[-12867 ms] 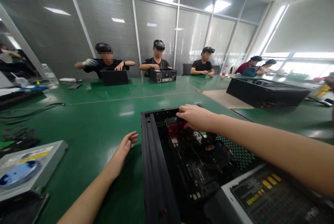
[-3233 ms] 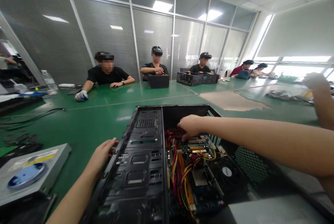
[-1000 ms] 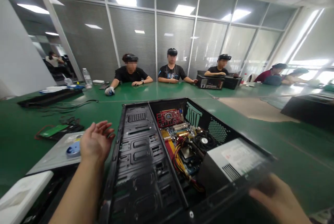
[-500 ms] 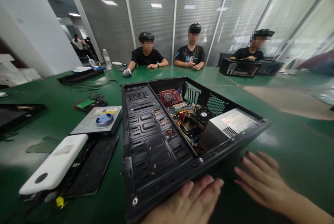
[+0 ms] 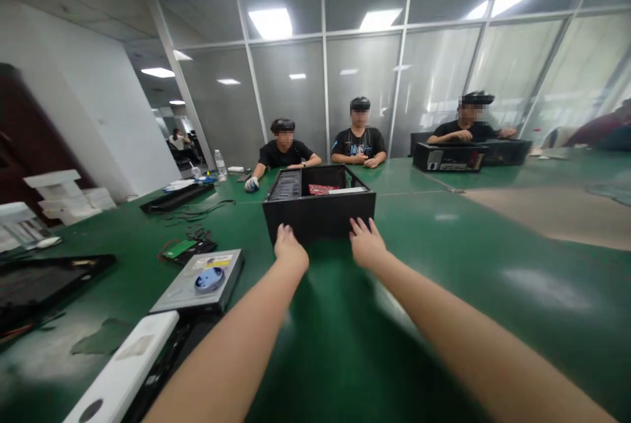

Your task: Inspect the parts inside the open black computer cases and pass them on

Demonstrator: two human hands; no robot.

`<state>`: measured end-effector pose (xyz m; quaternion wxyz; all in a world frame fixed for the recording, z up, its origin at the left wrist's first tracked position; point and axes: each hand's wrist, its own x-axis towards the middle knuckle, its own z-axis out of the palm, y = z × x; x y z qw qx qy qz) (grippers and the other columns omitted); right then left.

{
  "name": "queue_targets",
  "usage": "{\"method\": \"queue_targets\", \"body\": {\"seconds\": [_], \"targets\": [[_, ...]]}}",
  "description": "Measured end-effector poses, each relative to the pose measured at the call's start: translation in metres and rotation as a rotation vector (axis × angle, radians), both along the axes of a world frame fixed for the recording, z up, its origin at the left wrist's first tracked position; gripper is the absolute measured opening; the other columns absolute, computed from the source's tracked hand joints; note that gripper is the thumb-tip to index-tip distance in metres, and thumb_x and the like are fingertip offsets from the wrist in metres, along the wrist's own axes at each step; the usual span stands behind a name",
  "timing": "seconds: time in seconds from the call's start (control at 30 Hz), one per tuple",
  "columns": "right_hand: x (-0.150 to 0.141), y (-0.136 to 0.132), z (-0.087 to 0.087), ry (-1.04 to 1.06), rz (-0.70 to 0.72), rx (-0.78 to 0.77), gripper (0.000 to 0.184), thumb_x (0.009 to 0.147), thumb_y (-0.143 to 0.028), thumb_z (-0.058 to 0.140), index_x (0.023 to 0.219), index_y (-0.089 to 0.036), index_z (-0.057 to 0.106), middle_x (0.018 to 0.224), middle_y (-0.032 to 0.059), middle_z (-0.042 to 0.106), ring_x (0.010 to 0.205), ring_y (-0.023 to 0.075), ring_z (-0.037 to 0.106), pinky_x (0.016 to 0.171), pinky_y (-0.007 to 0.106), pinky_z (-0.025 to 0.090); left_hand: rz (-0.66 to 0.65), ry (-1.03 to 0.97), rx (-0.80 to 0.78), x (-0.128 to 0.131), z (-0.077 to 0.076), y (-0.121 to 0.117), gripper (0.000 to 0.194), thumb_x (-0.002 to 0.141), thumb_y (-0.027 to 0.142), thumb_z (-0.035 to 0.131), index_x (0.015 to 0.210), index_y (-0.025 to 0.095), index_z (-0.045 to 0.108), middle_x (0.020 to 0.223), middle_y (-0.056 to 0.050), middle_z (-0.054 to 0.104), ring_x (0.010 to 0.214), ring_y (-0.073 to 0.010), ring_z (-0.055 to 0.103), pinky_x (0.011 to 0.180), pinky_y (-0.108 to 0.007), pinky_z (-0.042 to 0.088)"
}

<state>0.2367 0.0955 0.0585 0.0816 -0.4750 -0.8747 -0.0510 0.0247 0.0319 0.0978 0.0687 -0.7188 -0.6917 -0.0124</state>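
Note:
A black computer case [image 5: 319,216] lies on its side on the green table, its top side uncovered. Inside it a red circuit card [image 5: 323,190] and the pale edge of the power supply show; the other parts are hidden by the near wall. My left hand [image 5: 290,245] rests against the left part of that near wall, fingers stretched. Against its right end lies my right hand [image 5: 366,239], fingers spread. Both arms reach far forward, and neither hand is wrapped around anything.
Left of my arms are an optical drive [image 5: 197,282] with a blue round lid [image 5: 209,280] on it, a white panel [image 5: 125,364], and a green circuit board [image 5: 180,249]. Across the table [image 5: 493,298] sit several people. Another computer case [image 5: 448,157] stands at the far right.
The computer case has moved away from me across the table and now sits near the people opposite. Both my hands have gone forward with it. My view has tilted up.

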Motion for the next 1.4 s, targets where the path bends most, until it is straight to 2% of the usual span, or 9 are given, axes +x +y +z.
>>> {"method": "queue_targets", "body": {"seconds": [0.07, 0.17, 0.37, 0.43, 0.63, 0.8, 1.03, 1.23, 1.4], "targets": [[-0.037, 0.010, 0.021, 0.014, -0.045, -0.039, 0.071, 0.083, -0.012, 0.052, 0.152, -0.015, 0.038, 0.162, 0.0160, 0.023, 0.149, 0.0381, 0.017, 0.114, 0.068, -0.004, 0.084, 0.030, -0.010, 0.001, 0.000, 0.028, 0.074, 0.081, 0.038, 0.064, 0.150, 0.024, 0.043, 0.160, -0.016, 0.030, 0.149, -0.0459, 0.013, 0.112, -0.073, 0.001], [-0.039, 0.010, 0.027, 0.107, 0.054, 0.074, 0.068, 0.086, -0.022, 0.055, 0.152, -0.015, 0.037, 0.163, 0.0151, 0.021, 0.150, 0.0359, 0.016, 0.115, 0.064, -0.007, 0.111, 0.071, 0.021, -0.004, -0.022, 0.037, 0.074, 0.084, 0.048, 0.057, 0.151, 0.021, 0.042, 0.163, -0.016, 0.022, 0.150, -0.0446, 0.012, 0.114, -0.070, 0.003], [0.061, -0.024, -0.021, 0.133, -0.020, -0.077, 0.055, 0.088, -0.036, 0.058, 0.139, -0.016, 0.054, 0.150, 0.0204, 0.044, 0.135, 0.0383, 0.046, 0.109, 0.064, 0.027, 0.149, -0.036, -0.023, -0.029, -0.074, 0.013, 0.070, 0.090, 0.063, 0.037, 0.144, 0.020, 0.050, 0.156, -0.022, 0.038, 0.132, -0.0421, 0.047, 0.099, -0.058, 0.041], [0.094, -0.042, -0.042, 0.158, -0.061, -0.114, 0.052, 0.091, -0.042, 0.054, 0.137, -0.018, 0.057, 0.140, 0.0200, 0.056, 0.126, 0.0365, 0.055, 0.103, 0.060, 0.038, 0.153, -0.067, 0.009, -0.031, -0.087, 0.004, 0.070, 0.092, 0.064, 0.030, 0.141, 0.018, 0.052, 0.150, -0.022, 0.046, 0.129, -0.0388, 0.051, 0.098, -0.053, 0.043], [0.129, -0.079, -0.071, 0.378, -0.072, 0.183, 0.041, 0.096, -0.033, 0.046, 0.133, -0.019, 0.057, 0.143, 0.0153, 0.054, 0.127, 0.0290, 0.052, 0.105, 0.049, 0.035, 0.137, -0.054, 0.180, -0.026, -0.101, -0.011, 0.057, 0.096, 0.054, 0.032, 0.130, 0.018, 0.059, 0.145, -0.018, 0.052, 0.133, -0.0325, 0.047, 0.103, -0.047, 0.038], [0.117, -0.086, -0.057, 0.344, 0.019, 0.241, 0.032, 0.093, -0.024, 0.048, 0.122, -0.019, 0.062, 0.130, 0.0124, 0.061, 0.119, 0.0271, 0.054, 0.105, 0.044, 0.029, 0.136, -0.018, 0.203, -0.016, -0.088, -0.017, 0.051, 0.097, 0.050, 0.031, 0.113, 0.017, 0.066, 0.125, -0.018, 0.064, 0.116, -0.0307, 0.059, 0.093, -0.043, 0.044], [0.136, -0.088, -0.016, 0.271, -0.189, 0.304, 0.041, 0.093, -0.039, 0.051, 0.129, -0.018, 0.055, 0.137, 0.0112, 0.056, 0.123, 0.0254, 0.048, 0.105, 0.038, 0.029, 0.118, -0.037, 0.225, -0.020, -0.089, -0.016, 0.056, 0.097, 0.048, 0.027, 0.114, 0.015, 0.070, 0.124, -0.018, 0.066, 0.115, -0.0307, 0.060, 0.093, -0.040, 0.045], [0.242, -0.029, 0.056, 0.246, -0.452, 0.366, 0.059, 0.099, -0.052, 0.038, 0.136, -0.007, 0.046, 0.137, 0.0235, 0.051, 0.127, 0.0323, 0.043, 0.104, 0.044, 0.030, 0.075, -0.043, 0.215, -0.023, -0.087, -0.010, 0.060, 0.097, 0.050, 0.025, 0.105, 0.013, 0.071, 0.110, -0.018, 0.070, 0.108, -0.0306, 0.063, 0.092, -0.040, 0.045], [0.351, 0.022, 0.056, 0.041, -0.816, 0.248, 0.068, 0.091, -0.062, 0.048, 0.131, -0.006, 0.051, 0.132, 0.0295, 0.051, 0.127, 0.0397, 0.043, 0.101, 0.053, 0.029, 0.078, -0.062, 0.218, -0.021, -0.083, -0.010, 0.056, 0.096, 0.052, 0.027, 0.101, 0.015, 0.069, 0.104, -0.016, 0.067, 0.101, -0.0289, 0.063, 0.086, -0.039, 0.045]]}}
